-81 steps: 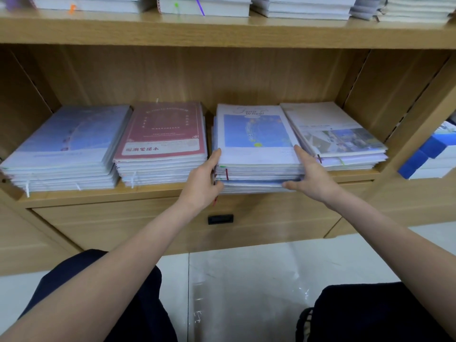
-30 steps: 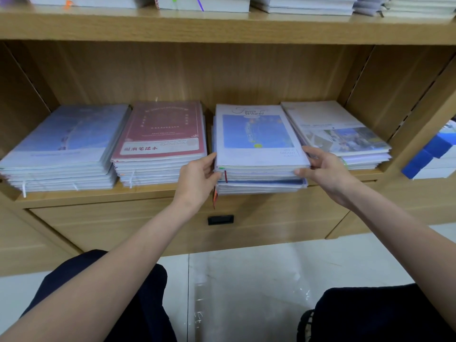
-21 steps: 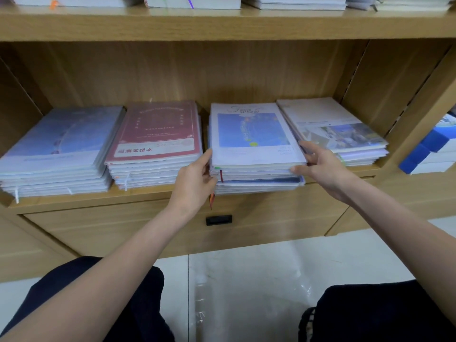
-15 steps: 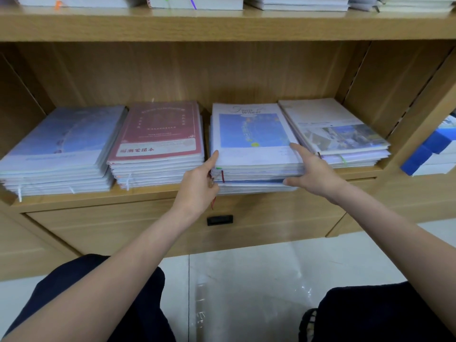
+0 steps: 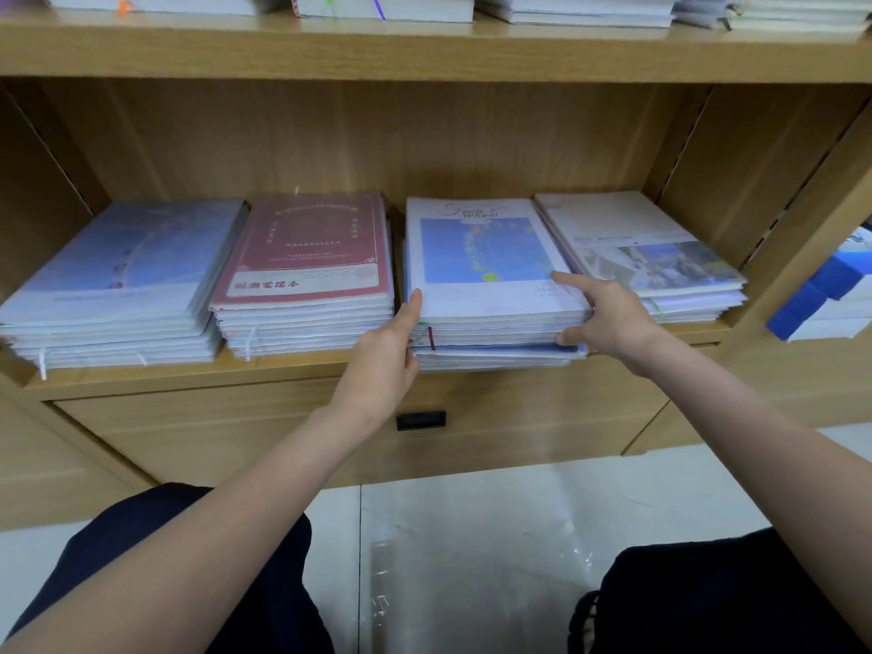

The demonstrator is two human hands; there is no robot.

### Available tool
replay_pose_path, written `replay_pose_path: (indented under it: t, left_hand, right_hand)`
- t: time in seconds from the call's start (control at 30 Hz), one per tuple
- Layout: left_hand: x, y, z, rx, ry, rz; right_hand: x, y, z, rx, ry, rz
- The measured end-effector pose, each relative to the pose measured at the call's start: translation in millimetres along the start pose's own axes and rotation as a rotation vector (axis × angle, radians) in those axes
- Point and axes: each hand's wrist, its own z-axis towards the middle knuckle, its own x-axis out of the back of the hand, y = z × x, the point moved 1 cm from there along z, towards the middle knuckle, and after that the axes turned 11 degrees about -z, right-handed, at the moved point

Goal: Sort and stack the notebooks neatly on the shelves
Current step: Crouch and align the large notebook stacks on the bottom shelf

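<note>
hands (image 5: 490, 337) again flanking stack (image 5: 490, 285)

Matt wooden shelf (image 5: 188, 375), glossy notebooks (image 5: 486, 257)

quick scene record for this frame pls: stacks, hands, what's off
shelf: four notebook stacks in a row
stacks: lilac stack, red stack, blue stack, photo stack
left hand: fingers straight, against blue stack's left side
right hand: index finger on top cover, thumb at front right corner
off: blue stack's lower notebooks stick out past the shelf edge
upper shelf: more stacks, mostly cut off
</note>
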Motion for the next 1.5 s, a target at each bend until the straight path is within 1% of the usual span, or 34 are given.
replay_pose_path:
  t: [0.07,0.13,0.23,0.33,0.4,0.57,0.67,0.73,0.8,0.9,0.97,1.07,1.1,1.2,1.3,1.37,1.5]
  left_hand:
    - [1,-4,3,0.010,-0.010,-0.043]
    - [2,-6,5,0.042,-0.011,-0.157]
    - [5,-2,8,0.072,0.019,-0.280]
    - [10,2,12,0.087,0.045,-0.340]
    - [10,2,13,0.099,0.054,-0.345]
    - [8,5,12,0.123,0.056,-0.319]
    - [5,0,9,0.251,-0.033,-0.437]
    - [1,-5,6,0.264,-0.083,-0.398]
    - [-1,-12,5,0.248,-0.081,-0.324]
    - [0,-16,9,0.271,-0.045,-0.307]
    - [-1,-18,11,0.272,-0.024,-0.307]
    - [-5,-23,12,0.303,-0.028,-0.336]
    - [-5,-24,12,0.315,-0.041,-0.372]
    - [-3,-24,6,0.384,-0.114,-0.583]
    - [-1,-26,2,0.411,-0.165,-0.695]
    - [0,-26,3,0.406,-0.181,-0.696]
    - [0,-25,3,0.397,-0.178,-0.644]
  right_hand:
    - [0,1,2,0.013,-0.003,-0.011]
    - [0,3,2,0.039,-0.041,0.001]
    - [0,8,3,0.080,-0.095,0.108]
    - [-1,13,6,0.117,-0.092,0.244]
    - [-3,14,6,0.122,-0.099,0.275]
    - [-5,12,3,0.087,-0.082,0.201]
    - [-10,10,-4,0.066,-0.104,0.139]
    - [-15,8,-9,0.054,-0.106,0.062]
    - [-20,6,-13,0.056,-0.060,-0.030]
    - [-26,6,-14,0.080,0.037,-0.088]
    - [-27,7,-13,0.077,0.042,-0.031]
    - [-28,9,-10,0.030,-0.033,0.219]
    - [-28,12,-9,0.018,-0.048,0.284]
    - [-27,19,-8,-0.005,-0.052,0.431]
    - [-24,20,-11,0.008,-0.076,0.498]
    - [-21,18,-15,0.012,-0.095,0.545]
    - [-17,16,-20,0.017,-0.075,0.557]
